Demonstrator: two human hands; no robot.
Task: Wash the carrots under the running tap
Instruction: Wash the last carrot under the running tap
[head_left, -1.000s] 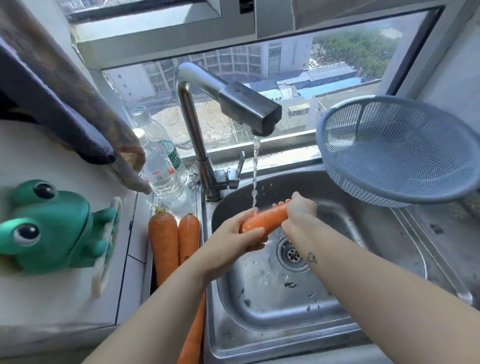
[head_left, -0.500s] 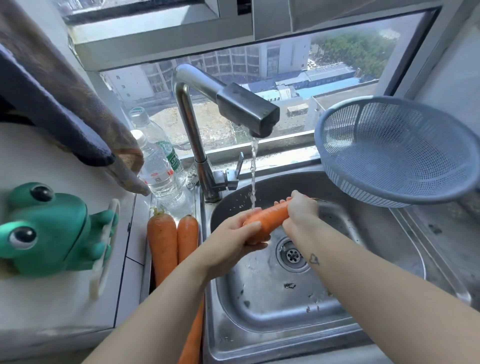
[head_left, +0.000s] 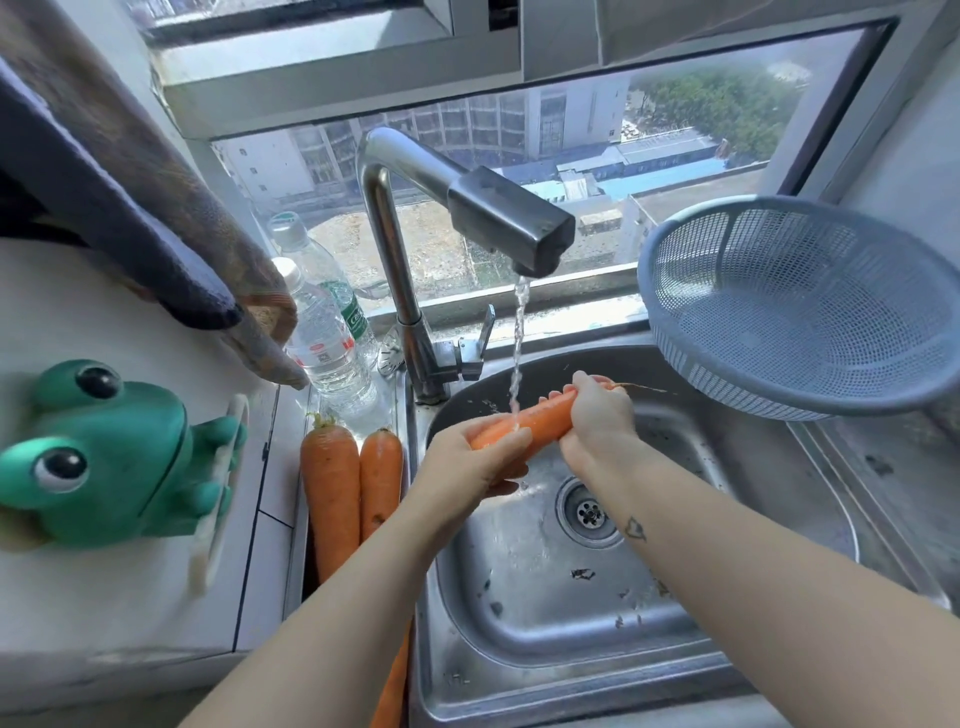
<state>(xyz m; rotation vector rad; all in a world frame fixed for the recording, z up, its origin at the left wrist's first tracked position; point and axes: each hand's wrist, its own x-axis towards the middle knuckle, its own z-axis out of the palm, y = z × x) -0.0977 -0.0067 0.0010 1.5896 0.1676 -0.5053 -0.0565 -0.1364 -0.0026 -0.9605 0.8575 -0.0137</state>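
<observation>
An orange carrot (head_left: 540, 420) is held across the steel sink (head_left: 727, 467), under the water stream (head_left: 518, 343) that runs from the tap (head_left: 498, 218). My left hand (head_left: 467, 462) grips its thick near end from below. My right hand (head_left: 597, 415) is curled round its thin far end, whose root tip sticks out to the right. Water hits the carrot's middle. Two more carrots (head_left: 332, 493) (head_left: 381, 478) lie side by side on the ledge left of the sink; a further carrot piece (head_left: 395, 686) shows below my left forearm.
A blue plastic colander (head_left: 800, 312) sits on the sink's right rim. Two water bottles (head_left: 332, 332) stand behind the carrots by the window. A green frog holder (head_left: 104, 457) hangs on the left wall, with cloths (head_left: 130, 208) above it. The drain (head_left: 589, 512) lies under my hands.
The carrot has shifted slightly under the stream between my hands; both hands keep their grip. The camera view has dropped a little.
</observation>
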